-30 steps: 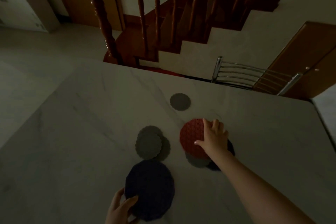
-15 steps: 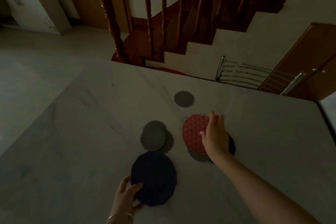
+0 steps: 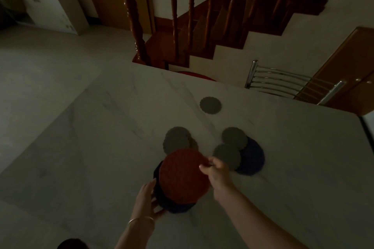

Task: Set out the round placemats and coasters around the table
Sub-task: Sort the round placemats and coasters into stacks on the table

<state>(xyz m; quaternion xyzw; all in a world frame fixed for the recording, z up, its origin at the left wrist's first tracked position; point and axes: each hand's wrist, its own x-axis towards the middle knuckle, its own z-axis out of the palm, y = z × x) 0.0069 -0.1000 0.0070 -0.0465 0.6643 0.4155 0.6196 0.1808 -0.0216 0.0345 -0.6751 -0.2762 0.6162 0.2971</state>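
My right hand (image 3: 217, 174) pinches the right edge of a round red placemat (image 3: 183, 176) and holds it over a dark blue placemat (image 3: 176, 206) near the table's front. My left hand (image 3: 146, 198) grips the blue mat's left edge. A small stack of grey coasters (image 3: 176, 141) lies just behind the red mat. To the right, two grey coasters (image 3: 232, 136) (image 3: 227, 155) rest on a second dark blue placemat (image 3: 253, 159). One grey coaster (image 3: 210, 105) lies alone farther back.
The pale marble table (image 3: 101, 147) runs left and right of the mats. A metal-backed chair (image 3: 283, 85) stands at the far right edge. Behind the table is a wooden staircase with railing (image 3: 182, 16); a wooden cabinet (image 3: 348, 66) is at the right.
My right hand lifted the red placemat off the right pile and carried it left over the blue mat by my left hand, uncovering two grey coasters on the second blue mat.
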